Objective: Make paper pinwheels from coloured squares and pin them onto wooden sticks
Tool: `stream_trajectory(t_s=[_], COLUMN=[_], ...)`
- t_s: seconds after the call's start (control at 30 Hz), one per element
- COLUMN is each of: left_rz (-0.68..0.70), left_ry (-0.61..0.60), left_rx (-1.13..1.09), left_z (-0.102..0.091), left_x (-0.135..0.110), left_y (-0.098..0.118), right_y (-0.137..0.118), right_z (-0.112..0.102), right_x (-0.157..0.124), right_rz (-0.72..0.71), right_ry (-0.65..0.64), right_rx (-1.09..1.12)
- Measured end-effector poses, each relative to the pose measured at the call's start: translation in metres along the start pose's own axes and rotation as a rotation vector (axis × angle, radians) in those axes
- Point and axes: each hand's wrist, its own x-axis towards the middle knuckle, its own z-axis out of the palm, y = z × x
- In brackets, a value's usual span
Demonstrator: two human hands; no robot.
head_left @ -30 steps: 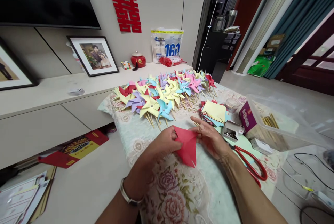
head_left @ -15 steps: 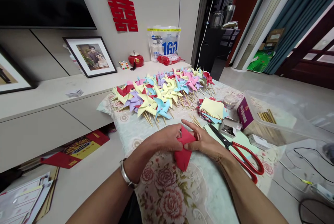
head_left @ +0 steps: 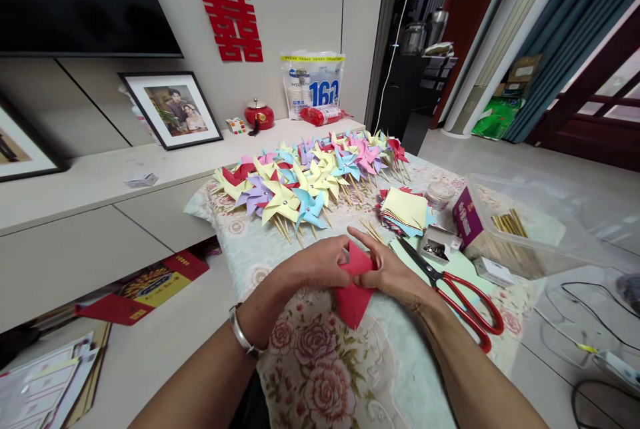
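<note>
Between my two hands, low over the flowered tablecloth (head_left: 320, 376) at the near end of the table, is a folded piece of red paper (head_left: 353, 299). My left hand (head_left: 310, 269) pinches its upper left edge, thumb and fingers pressed onto the fold. My right hand (head_left: 395, 274) pinches the upper right edge, with the forefinger stretched across the top, so the two hands meet over the sheet. The paper's lower point hangs free below both hands and aims back at me; I cannot tell whether it touches the cloth. A silver bangle (head_left: 241, 339) sits on my left wrist. Just beside my right hand lie red-handled scissors (head_left: 457, 296), flat on the cloth with the blades together. A few wooden sticks (head_left: 371, 230) lie just beyond my fingers. Past them is a stack of coloured paper squares (head_left: 407, 209) with a pale yellow one on top, and a small open box of pins (head_left: 438, 249) is next to it. Farther back, finished pinwheels (head_left: 305, 182) cover the far half of the cloth. Well to the right stands a clear plastic tub (head_left: 545, 229) holding more sticks.
</note>
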Motion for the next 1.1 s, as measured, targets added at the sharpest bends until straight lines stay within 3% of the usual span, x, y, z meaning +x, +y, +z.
stream_trajectory(t_s=[0.07, 0.2, 0.23, 0.4, 0.57, 0.93, 1.03, 1.1], left_rz=[-0.007, -0.027, -0.038, 0.030, 0.014, 0.002, 0.000, 0.008], left_ry=[0.047, 0.388, 0.390, 0.298, 0.390, 0.368, 0.389, 0.426], left_rx=[-0.146, -0.660, -0.780, -0.946, -0.956, -0.970, -0.990, -1.012], left_z=[-0.002, 0.005, 0.010, 0.044, 0.059, 0.057, 0.055, 0.053], left_x=[-0.001, -0.003, -0.002, 0.006, 0.015, 0.015, 0.015, 0.014], left_y=[-0.004, -0.011, -0.013, -0.016, -0.023, -0.023, -0.023, -0.024], right_y=[-0.005, -0.014, -0.014, -0.007, -0.004, 0.006, 0.007, 0.003], right_z=[0.001, 0.002, 0.001, -0.002, -0.003, -0.003, -0.002, -0.003], right_x=[0.000, 0.002, 0.002, 0.008, 0.009, 0.012, 0.010, 0.006], right_rz=[0.036, -0.026, -0.049, -0.112, -0.134, -0.125, -0.191, -0.312], right_ry=[0.017, 0.168, 0.200, 0.263, 0.285, 0.253, 0.307, 0.407], right_rx=[0.064, 0.196, 0.220, 0.253, 0.163, 0.130, 0.020, -0.157])
